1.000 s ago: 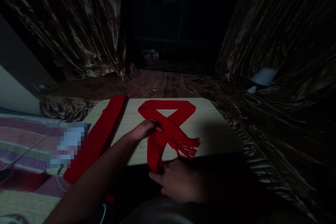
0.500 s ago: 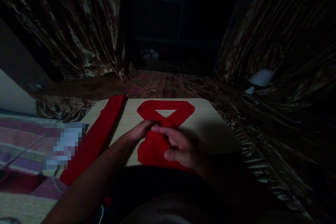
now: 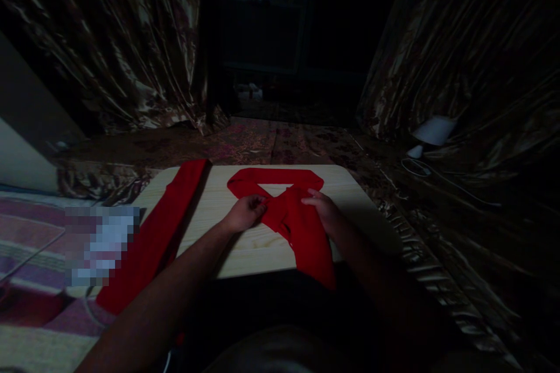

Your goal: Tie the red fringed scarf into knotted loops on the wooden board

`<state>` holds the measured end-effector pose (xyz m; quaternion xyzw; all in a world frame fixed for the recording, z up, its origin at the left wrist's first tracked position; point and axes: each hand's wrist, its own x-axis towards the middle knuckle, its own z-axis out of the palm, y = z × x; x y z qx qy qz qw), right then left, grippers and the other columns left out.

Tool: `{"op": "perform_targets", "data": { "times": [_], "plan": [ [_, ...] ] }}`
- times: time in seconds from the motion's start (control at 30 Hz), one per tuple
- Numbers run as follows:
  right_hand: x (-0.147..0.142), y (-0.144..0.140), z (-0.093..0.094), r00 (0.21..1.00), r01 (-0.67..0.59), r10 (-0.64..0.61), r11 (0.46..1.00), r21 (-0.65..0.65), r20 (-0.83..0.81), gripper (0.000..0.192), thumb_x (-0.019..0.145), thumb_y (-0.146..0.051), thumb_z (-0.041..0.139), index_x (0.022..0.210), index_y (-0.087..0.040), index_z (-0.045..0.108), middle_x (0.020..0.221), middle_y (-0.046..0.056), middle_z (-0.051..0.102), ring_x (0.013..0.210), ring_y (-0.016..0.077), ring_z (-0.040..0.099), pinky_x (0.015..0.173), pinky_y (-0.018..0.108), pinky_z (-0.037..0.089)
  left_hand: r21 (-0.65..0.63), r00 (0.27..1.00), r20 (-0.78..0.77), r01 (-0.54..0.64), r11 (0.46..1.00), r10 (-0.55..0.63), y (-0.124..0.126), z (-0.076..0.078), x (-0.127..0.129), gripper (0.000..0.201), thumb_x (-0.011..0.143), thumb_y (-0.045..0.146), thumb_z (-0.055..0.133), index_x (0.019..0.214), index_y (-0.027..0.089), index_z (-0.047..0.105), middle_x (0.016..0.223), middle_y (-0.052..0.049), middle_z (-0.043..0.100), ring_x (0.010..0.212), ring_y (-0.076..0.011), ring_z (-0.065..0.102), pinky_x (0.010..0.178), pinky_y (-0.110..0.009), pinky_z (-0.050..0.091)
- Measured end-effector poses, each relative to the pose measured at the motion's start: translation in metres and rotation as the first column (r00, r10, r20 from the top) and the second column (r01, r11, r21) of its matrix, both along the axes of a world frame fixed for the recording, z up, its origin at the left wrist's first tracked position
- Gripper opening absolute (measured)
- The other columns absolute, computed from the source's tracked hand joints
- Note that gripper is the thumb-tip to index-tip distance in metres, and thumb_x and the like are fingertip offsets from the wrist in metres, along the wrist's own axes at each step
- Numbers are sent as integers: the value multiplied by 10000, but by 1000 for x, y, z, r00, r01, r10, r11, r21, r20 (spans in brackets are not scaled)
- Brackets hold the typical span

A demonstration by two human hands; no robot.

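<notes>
A red scarf [image 3: 301, 233] lies looped on a small light wooden table [image 3: 245, 245], its ends crossed below a triangular gap. My left hand [image 3: 245, 213] pinches the scarf at the crossing, fingers curled on the cloth. On the right side of the crossing, my right hand [image 3: 321, 208] presses and grips the cloth. One end of the scarf hangs over the table's near edge. A second long red strip of cloth [image 3: 161, 230] runs diagonally down the table's left side and off it.
Shiny patterned curtains [image 3: 109, 46] hang left and right, with a dark doorway between. A white lamp [image 3: 431, 134] with a cord sits on the floor at right. A striped mat [image 3: 30, 245] lies at left. The patterned carpet [image 3: 271, 140] spreads beyond the table.
My right hand came up from the table's near edge, carried the scarf's lower end over the crossing and now rests on its right side. The fringed end is no longer visible. My left hand stayed.
</notes>
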<state>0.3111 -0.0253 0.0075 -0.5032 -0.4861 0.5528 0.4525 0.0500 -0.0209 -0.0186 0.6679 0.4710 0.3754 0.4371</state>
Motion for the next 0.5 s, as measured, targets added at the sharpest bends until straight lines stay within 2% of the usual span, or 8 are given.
{"op": "perform_targets", "data": {
  "times": [0.1, 0.17, 0.23, 0.27, 0.33, 0.37, 0.43, 0.5],
  "plan": [
    [5, -16, 6, 987, 59, -81, 987, -151, -141, 909, 649, -166, 709, 1486, -222, 360, 1234, 117, 689, 1001, 258, 718, 945, 444, 550, 43, 993, -102, -48, 998, 52, -3, 6, 4, 400, 784, 492, 642, 951, 133, 695, 804, -60, 701, 656, -165, 585, 636, -278, 441],
    [9, -31, 14, 979, -23, -11, 987, -161, -205, 1034, 608, -120, 724, 1532, -269, 284, 1287, 90, 671, 1027, 245, 713, 965, 445, 542, 79, 986, -153, -59, 995, 70, -6, 9, 6, 367, 808, 473, 613, 923, 136, 702, 771, -56, 698, 636, -165, 581, 622, -276, 435],
    [15, -45, 21, 957, -157, 116, 978, -137, -265, 1071, 581, -97, 734, 1533, -306, 288, 1344, 67, 645, 1074, 233, 698, 990, 432, 530, 106, 980, -187, -54, 993, 73, -8, 12, 7, 354, 833, 475, 584, 876, 143, 699, 719, -48, 682, 611, -164, 569, 590, -270, 416],
    [19, -50, 23, 941, -224, 184, 968, -116, -283, 1034, 581, -102, 739, 1512, -303, 337, 1353, 64, 641, 1093, 229, 690, 996, 420, 525, 118, 977, -201, -47, 992, 70, -9, 13, 7, 352, 842, 479, 572, 844, 148, 694, 694, -43, 670, 600, -164, 561, 575, -267, 403],
    [31, -57, 24, 925, -297, 268, 952, -73, -270, 838, 608, -150, 749, 1402, -255, 500, 1315, 76, 663, 1074, 227, 690, 956, 390, 543, 137, 972, -225, -39, 990, 70, -9, 14, 8, 353, 851, 482, 560, 783, 156, 676, 652, -35, 646, 579, -161, 543, 555, -265, 382],
    [38, -59, 25, 935, -281, 260, 958, -58, -240, 708, 630, -192, 749, 1316, -225, 575, 1277, 86, 681, 1024, 226, 698, 897, 374, 565, 145, 969, -236, -40, 989, 74, -9, 15, 8, 351, 852, 479, 558, 762, 159, 669, 641, -34, 638, 573, -160, 535, 551, -265, 375],
    [55, -57, 28, 975, -170, 164, 985, -29, -148, 517, 689, -300, 732, 1188, -194, 645, 1199, 99, 707, 902, 221, 704, 748, 345, 586, 152, 962, -258, -49, 987, 87, -8, 15, 8, 342, 851, 464, 553, 743, 160, 667, 631, -34, 632, 567, -160, 530, 551, -266, 373],
    [74, -52, 36, 995, -84, 84, 996, 6, -48, 478, 738, -391, 708, 1170, -193, 656, 1150, 97, 718, 859, 222, 698, 697, 335, 577, 147, 959, -267, -60, 987, 98, -8, 16, 7, 334, 845, 454, 552, 751, 160, 682, 630, -36, 636, 567, -166, 535, 553, -269, 378]
  ]
}}
